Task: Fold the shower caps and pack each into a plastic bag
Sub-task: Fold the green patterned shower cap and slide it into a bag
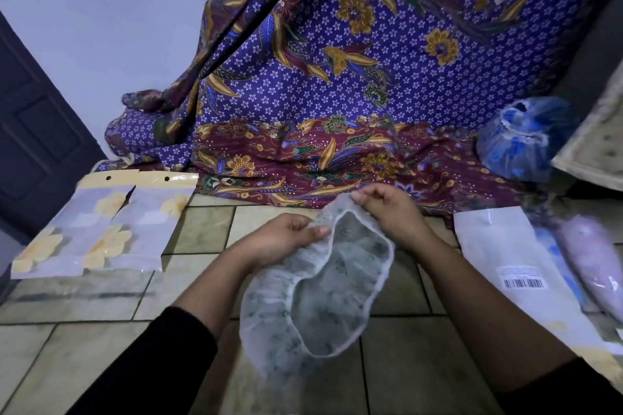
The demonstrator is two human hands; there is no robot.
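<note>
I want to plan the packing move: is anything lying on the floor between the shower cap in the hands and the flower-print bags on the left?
Nothing visible. Both hands hold the shower cap up; bare tiled floor separates it from the flower-print bags.

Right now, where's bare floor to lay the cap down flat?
Bare tiles lie between the flower-print bags and the hands, left hand, right hand, holding the shower cap. More lie near the left sleeve. The right is crowded: white barcode pouch, packed caps.
</note>
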